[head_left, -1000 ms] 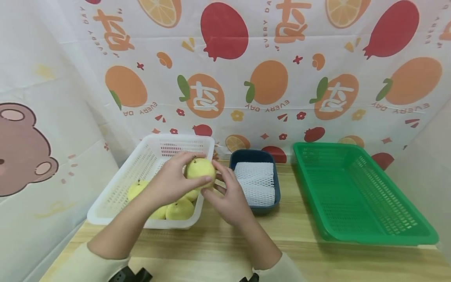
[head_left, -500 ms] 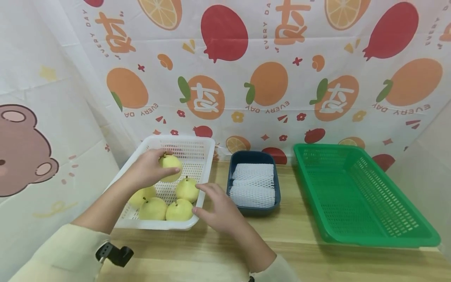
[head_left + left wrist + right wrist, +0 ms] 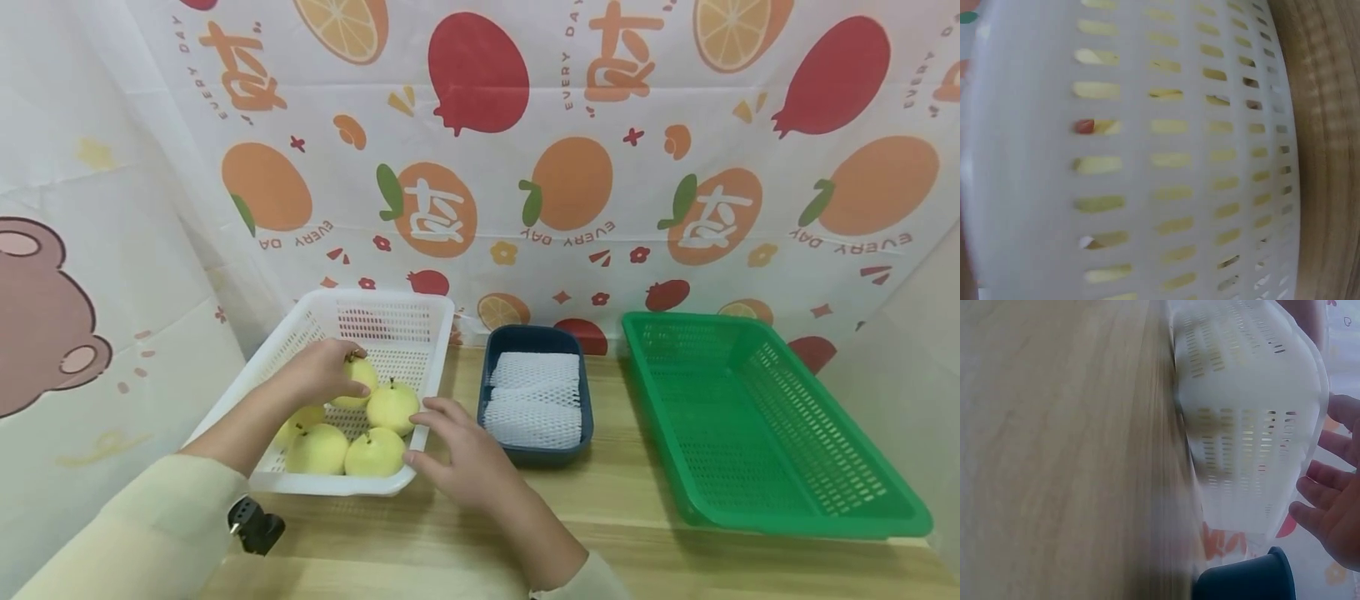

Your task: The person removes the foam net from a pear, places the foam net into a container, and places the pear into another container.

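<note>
My left hand (image 3: 318,372) is inside the white basket (image 3: 441,350), its thumb and fingers round a yellow pear (image 3: 360,383) low among the others. Several more yellow pears, such as the front one (image 3: 375,452), lie in the near half of the basket. My right hand (image 3: 468,454) is at the basket's right rim with its fingers spread and loosely bent, holding nothing. In the right wrist view, the fingers (image 3: 1313,490) are close to the rim; contact is hard to tell. The left wrist view shows only the basket's slotted wall (image 3: 1135,144), with yellow fruit behind it.
Right of the basket, a dark blue bin (image 3: 585,417) holds white foam net sleeves (image 3: 536,408). A green slotted basket (image 3: 682,467) stands at the right of the wooden table (image 3: 420,542). A fruit-print cloth (image 3: 495,192) hangs behind.
One second ago both hands were at the pear above the basket's right rim. My left hand has carried it left and down into the basket; the right has let go and dropped to the rim.
</note>
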A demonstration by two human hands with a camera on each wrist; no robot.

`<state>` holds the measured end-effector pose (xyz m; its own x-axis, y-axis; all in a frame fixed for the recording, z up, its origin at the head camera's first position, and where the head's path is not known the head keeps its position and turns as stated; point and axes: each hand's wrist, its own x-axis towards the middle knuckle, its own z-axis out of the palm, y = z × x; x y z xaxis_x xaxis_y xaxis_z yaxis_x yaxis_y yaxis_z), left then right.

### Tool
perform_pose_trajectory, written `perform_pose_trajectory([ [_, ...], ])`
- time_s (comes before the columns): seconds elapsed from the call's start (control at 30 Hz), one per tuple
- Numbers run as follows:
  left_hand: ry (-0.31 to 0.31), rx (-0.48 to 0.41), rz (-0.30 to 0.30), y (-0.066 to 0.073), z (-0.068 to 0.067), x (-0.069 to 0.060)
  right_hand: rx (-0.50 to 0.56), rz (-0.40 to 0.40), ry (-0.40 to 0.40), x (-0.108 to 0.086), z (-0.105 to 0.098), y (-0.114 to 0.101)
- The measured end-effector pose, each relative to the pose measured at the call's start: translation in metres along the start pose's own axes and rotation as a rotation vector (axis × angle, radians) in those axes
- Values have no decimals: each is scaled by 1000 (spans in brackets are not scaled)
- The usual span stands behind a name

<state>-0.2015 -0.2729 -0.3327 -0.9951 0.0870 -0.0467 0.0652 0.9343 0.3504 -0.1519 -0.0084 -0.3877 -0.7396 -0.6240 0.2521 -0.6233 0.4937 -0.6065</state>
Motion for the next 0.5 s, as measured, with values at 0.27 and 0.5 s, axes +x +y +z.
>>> perform_pose_trajectory([
  [0.27,-57,-14,-26,-6,5,8,-9,-1,-1,0,0,0],
  [0.5,-135,-56,-57,-7,2,11,-5,-7,2,0,-1,2],
])
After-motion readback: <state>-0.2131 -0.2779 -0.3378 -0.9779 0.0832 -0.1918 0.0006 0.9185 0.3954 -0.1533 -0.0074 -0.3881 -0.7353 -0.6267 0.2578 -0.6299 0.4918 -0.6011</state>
